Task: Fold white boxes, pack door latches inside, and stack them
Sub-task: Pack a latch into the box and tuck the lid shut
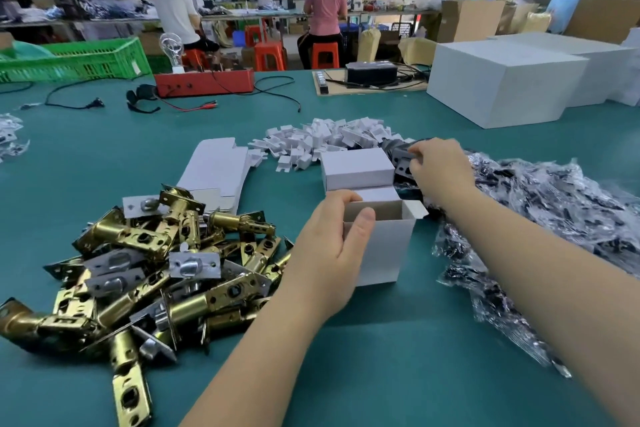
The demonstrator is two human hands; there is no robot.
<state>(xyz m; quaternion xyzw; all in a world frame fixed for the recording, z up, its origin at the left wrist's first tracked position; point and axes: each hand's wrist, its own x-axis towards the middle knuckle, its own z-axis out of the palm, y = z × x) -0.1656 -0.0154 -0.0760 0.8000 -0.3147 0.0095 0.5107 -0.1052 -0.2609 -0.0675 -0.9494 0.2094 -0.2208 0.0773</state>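
Observation:
My left hand (332, 246) grips an upright white box (384, 246) with its top flaps open and its brown inside showing. A closed white box (356, 166) lies just behind it. My right hand (440, 166) reaches past the boxes and pinches a small grey metal plate (403, 156) at the edge of a heap of plastic-bagged parts (554, 218). A pile of brass door latches (156, 260) lies to the left of my left hand. Flat unfolded white boxes (218, 170) are stacked behind the latches.
A heap of small white cardboard inserts (322, 142) lies behind the boxes. Large white cartons (502, 80) stand at the back right. A red tester box (204, 81) with cables and a green crate (72, 59) sit at the table's far side. People work at benches beyond.

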